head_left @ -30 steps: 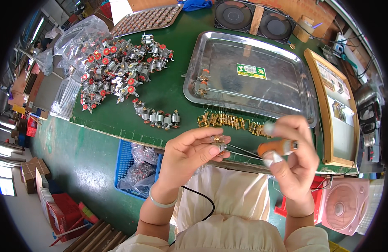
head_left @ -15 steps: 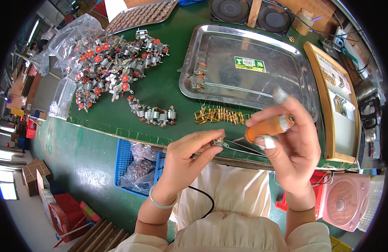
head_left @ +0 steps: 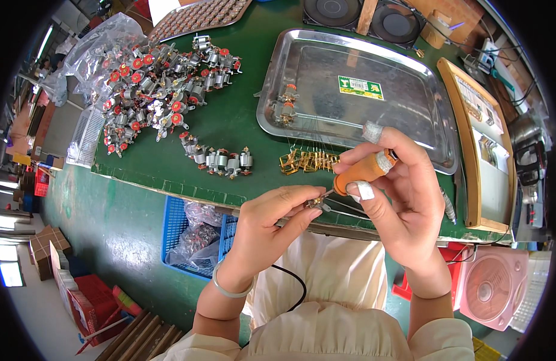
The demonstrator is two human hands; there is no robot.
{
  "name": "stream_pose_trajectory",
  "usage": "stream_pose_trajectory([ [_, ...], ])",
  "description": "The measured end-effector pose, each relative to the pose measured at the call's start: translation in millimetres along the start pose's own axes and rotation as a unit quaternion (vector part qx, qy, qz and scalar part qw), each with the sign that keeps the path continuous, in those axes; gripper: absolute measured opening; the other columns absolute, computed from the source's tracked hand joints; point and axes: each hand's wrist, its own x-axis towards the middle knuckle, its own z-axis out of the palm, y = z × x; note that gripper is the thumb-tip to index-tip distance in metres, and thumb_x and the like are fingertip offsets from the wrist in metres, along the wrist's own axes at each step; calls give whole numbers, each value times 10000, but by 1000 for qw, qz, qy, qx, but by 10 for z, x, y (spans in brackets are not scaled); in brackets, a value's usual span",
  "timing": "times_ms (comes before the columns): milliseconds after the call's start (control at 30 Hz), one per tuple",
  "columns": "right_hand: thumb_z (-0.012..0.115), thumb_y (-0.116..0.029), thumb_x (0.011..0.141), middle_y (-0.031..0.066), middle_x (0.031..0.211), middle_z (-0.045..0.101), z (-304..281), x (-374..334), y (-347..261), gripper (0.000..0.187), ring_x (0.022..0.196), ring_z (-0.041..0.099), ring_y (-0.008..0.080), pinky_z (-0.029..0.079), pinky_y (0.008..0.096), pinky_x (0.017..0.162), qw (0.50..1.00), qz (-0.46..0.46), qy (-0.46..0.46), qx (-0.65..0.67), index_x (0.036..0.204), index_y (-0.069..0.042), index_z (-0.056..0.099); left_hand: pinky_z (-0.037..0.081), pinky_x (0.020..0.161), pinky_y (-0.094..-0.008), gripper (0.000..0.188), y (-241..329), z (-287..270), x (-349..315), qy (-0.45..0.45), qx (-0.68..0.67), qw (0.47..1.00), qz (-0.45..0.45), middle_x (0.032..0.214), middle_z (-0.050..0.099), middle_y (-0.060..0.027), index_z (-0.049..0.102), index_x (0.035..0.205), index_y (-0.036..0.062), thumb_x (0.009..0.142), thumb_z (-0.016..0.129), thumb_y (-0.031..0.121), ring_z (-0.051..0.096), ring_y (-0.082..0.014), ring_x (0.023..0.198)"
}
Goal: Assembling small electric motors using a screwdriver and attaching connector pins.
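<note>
Between the thumb and fingertips of my left hand [head_left: 269, 222] is a small metal motor [head_left: 317, 203] with a brass-coloured top, mostly covered by the fingers. My right hand [head_left: 404, 210] is wrapped round an orange-handled screwdriver [head_left: 363, 173], its thin tip touching or very near the motor's top. Silvery tape covers some right fingertips and the back of the handle. Just beyond my hands lies a row of small brass frames [head_left: 314, 161] with thin wires or pins. Long thin metal strips, like tweezers [head_left: 348, 209], run partly behind my right hand at the table edge.
A pile of small motors [head_left: 151, 90] with red discs covers the green table's left, with a short row [head_left: 220, 161] nearer me. A metal tray [head_left: 404, 111] holds a few motors. A wooden-framed box [head_left: 470, 144] stands right. Below sits a blue crate [head_left: 177, 234].
My right hand has moved left and slightly down, bringing the screwdriver's tip to the motor. My left hand holds nearly the same place. The view has shifted slightly.
</note>
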Motion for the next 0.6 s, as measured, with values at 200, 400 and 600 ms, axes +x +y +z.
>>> stream_pose_trajectory([
  [200, 564, 26, 782, 161, 991, 525, 26, 45, -62, 424, 915, 550, 205, 483, 305, 781, 998, 57, -1, -39, 1148, 22, 351, 503, 618, -251, 231, 30, -35, 6, -9, 44, 999, 16, 902, 620, -112, 588, 960, -5, 731, 618, -15, 597, -160, 718],
  [400, 765, -119, 621, 37, 699, 475, -13, 164, -112, 378, 611, 420, 75, 331, 196, 487, 981, 22, 9, -194, 799, -26, 444, 494, 590, -245, 223, -36, -27, 4, -6, 41, 999, 1, 875, 626, -117, 587, 939, -4, 719, 626, -16, 606, -175, 668],
  [600, 786, -157, 596, 21, 540, 350, -4, 260, -71, 439, 481, 332, 107, 290, 227, 415, 979, 52, 7, -196, 569, -44, 363, 499, 579, -269, 231, -80, -28, 49, -3, 32, 996, 85, 881, 622, -123, 581, 930, -13, 706, 636, -22, 620, -211, 699],
])
